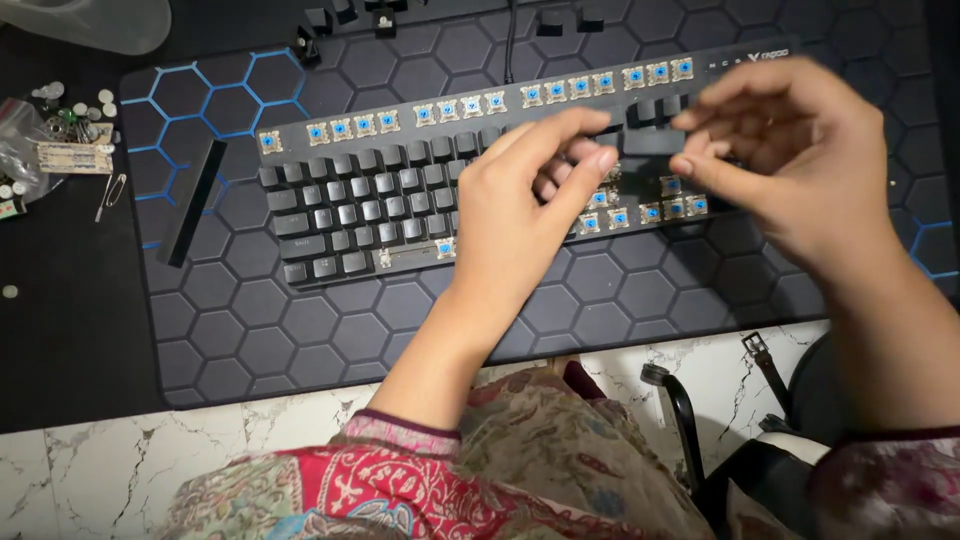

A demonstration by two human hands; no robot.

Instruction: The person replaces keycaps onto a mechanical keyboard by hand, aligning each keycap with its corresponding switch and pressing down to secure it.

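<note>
Working over a black mechanical keyboard (400, 190) on a hexagon-pattern desk mat (620, 290), with plenty of caps already off and rows of blue switches (345, 128) showing along the far row and the right end.

Holding a wide keycap (652, 140), dark and oblong, just above the right half of the board, right between both hands. Right hand (790, 150) with a clenched grip on the cap's right end, thumb below and index on top. Left hand (530, 200) curled in from the near side, index tip touching the cap's left end. Can't tell whether really pinching there or just steadying.

Handling guess for the cap: very light, stiff hollow plastic, smooth on top and a bit slippery. Not fragile overall, but probably has thin stems underneath, easy to snap or bend if twisted. Best held by the two short ends or the long side walls with fingertips, kept level, no squeezing in the middle.

Other stuff around:
- long black spacebar (195, 200) lying loose on the mat, left of the keyboard
- a few loose keycaps (550, 20) along the far edge
- clear plastic bag (25, 150) of small round bits far left, with a safety pin (110, 195) just beside
- clear plastic tub (90, 25) in the far left corner
- black strap (765, 365) with a buckle near the right, over a white marbled surface (100, 470)
</note>
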